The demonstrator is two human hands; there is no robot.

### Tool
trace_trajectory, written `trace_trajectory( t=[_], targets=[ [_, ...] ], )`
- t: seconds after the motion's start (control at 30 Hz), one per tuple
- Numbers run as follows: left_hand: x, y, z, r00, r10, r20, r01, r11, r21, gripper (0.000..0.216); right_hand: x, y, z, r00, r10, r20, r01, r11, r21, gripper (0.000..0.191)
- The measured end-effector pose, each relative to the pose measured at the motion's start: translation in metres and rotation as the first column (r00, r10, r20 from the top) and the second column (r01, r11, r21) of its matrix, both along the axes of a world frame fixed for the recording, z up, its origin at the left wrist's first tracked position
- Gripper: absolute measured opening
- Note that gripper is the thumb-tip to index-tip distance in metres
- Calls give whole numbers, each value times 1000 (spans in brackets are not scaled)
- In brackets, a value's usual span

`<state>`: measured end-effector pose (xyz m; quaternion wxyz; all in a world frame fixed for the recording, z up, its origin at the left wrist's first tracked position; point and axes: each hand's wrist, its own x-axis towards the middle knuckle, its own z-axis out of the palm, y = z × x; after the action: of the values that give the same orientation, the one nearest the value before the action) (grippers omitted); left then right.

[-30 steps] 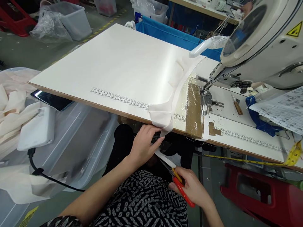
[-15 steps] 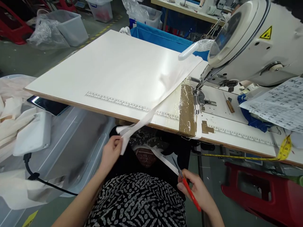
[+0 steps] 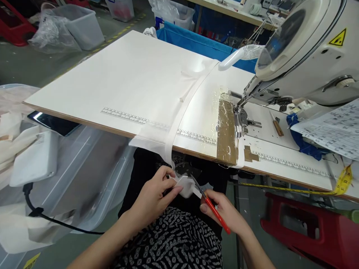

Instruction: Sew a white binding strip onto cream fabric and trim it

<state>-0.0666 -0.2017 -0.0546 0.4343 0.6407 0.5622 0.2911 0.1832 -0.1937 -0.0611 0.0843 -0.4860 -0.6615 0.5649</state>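
Sheer white fabric with a thicker band along its edge lies across the white table and hangs over the front edge. Below that edge my left hand pinches the hanging end between thumb and fingers. My right hand is closed around red-handled scissors, their blades pointing up and left, close to the fabric end. A small piece of white fabric shows between the blades and my right fingers. Whether the blades touch the fabric I cannot tell.
A sewing machine stands at the right of the table. A yellow tape measure hangs off the front edge. At left, a plastic bin bears fabric pieces and a white power bank. A red stool stands at lower right.
My left hand has moved right, towards the scissors, bringing the fabric end with it. The fabric on the table has shifted left, away from the machine. My right hand keeps the scissors.
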Motion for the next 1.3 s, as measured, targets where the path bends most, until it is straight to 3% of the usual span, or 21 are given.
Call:
trace_trajectory(
  t=[0.07, 0.17, 0.23, 0.43, 0.63, 1.3],
  targets=[
    [-2, 5, 0, 991, -25, 132, 46, 987, -156, 36, 2, 4, 1, 1000, 15, 8, -15, 1000, -6, 39],
    [-4, 10, 2, 916, 26, 400, 173, 875, -452, 35, 5, 10, 2, 998, 58, 4, -58, 998, -25, 38],
    [-4, 12, 3, 857, 88, 507, 224, 823, -522, 37, 5, 15, 3, 995, 102, -9, -102, 994, -40, 39],
    [-9, 14, -5, 770, 212, 602, 211, 805, -554, 40, -6, 31, 3, 966, 246, -78, -253, 963, -95, 47],
    [-14, 14, -13, 768, 253, 589, 195, 783, -591, 42, -14, 34, 1, 955, 293, -46, -296, 952, -78, 48],
    [-6, 12, -11, 791, 229, 567, 158, 820, -550, 44, -19, 12, 6, 952, 165, 258, -218, 957, 192, 50]
  ],
)
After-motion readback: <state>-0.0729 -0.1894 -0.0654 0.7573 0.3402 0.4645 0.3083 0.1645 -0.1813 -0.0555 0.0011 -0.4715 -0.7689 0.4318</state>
